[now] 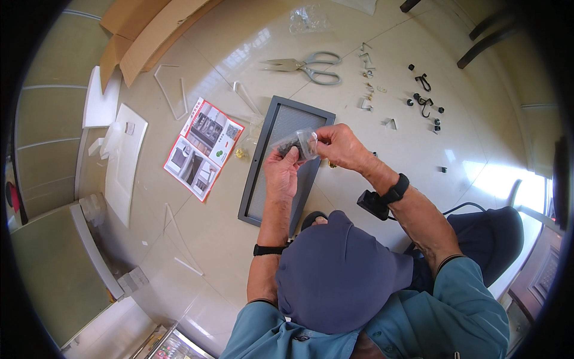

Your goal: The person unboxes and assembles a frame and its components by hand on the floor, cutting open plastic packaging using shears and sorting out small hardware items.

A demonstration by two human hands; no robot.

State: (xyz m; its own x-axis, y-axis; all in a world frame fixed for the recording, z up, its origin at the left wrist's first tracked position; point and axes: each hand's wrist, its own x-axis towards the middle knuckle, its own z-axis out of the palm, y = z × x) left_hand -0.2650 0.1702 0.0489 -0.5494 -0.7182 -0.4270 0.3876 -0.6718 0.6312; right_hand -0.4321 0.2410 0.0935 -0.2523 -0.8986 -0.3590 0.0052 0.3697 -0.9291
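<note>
A small clear plastic bag (307, 141) with dark small parts inside is held up between my hands. My left hand (283, 172) grips its lower left side, thumb on top. At the bag's right end, my right hand (342, 147) pinches the edge with fingertips. Just beneath lies a dark grey rectangular frame (270, 134) with a light mesh or ribbed inner panel, flat on the floor and partly hidden by my hands and forearm. What exactly the dark parts are is too small to tell.
Large grey-handled scissors (308, 64) lie beyond the frame. A printed leaflet (204, 149) is at the left. Metal brackets (366, 60) and black hooks (424, 102) are scattered at the right. A cardboard box (143, 36) and white panel (127, 158) stand far left.
</note>
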